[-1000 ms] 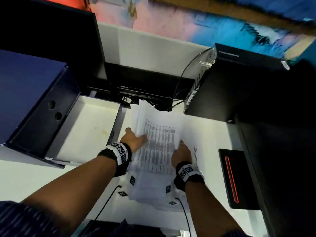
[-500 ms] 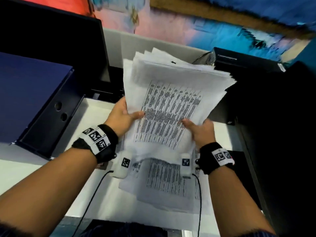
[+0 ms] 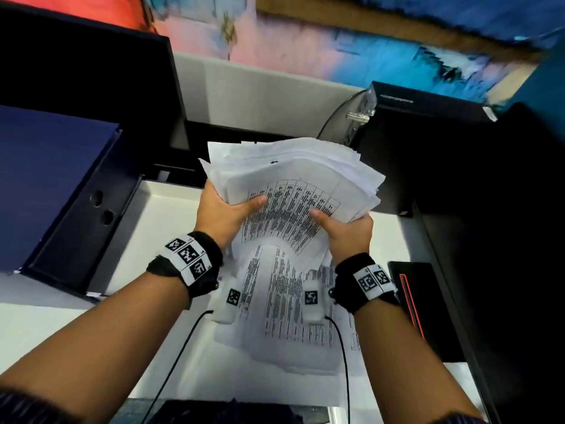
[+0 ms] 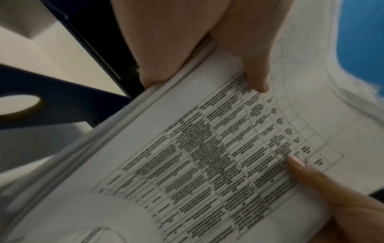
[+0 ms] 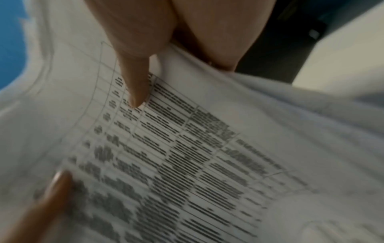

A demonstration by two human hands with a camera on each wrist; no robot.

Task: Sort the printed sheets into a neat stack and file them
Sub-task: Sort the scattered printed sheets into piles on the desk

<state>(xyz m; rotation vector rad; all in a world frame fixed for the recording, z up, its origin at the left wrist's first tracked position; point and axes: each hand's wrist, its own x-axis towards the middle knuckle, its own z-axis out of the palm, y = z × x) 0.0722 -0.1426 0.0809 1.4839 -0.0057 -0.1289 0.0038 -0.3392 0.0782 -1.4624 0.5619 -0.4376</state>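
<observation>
A thick, uneven bundle of printed sheets [image 3: 293,191] with tables of text is held up above the desk. My left hand [image 3: 227,209] grips its left edge, thumb on top, and my right hand [image 3: 342,228] grips its right edge the same way. The bundle bows between them and its far edges fan out. In the left wrist view my left hand [image 4: 187,54] pinches the printed sheets [image 4: 207,156]; in the right wrist view my right hand [image 5: 158,54] does so on the printed sheets [image 5: 187,156]. More printed sheets [image 3: 293,313] lie loose on the white desk [image 3: 76,319] beneath.
An open dark blue lever-arch binder [image 3: 61,191] lies at the left. A monitor [image 3: 85,84] stands behind it. A black computer case [image 3: 428,148] stands at the right, and a black device with a red line [image 3: 419,304] lies near my right wrist.
Both hands lifted the bundle off the desk, raised it upright, then lowered and tilted it; the sheets now bow and fan between the hands.
</observation>
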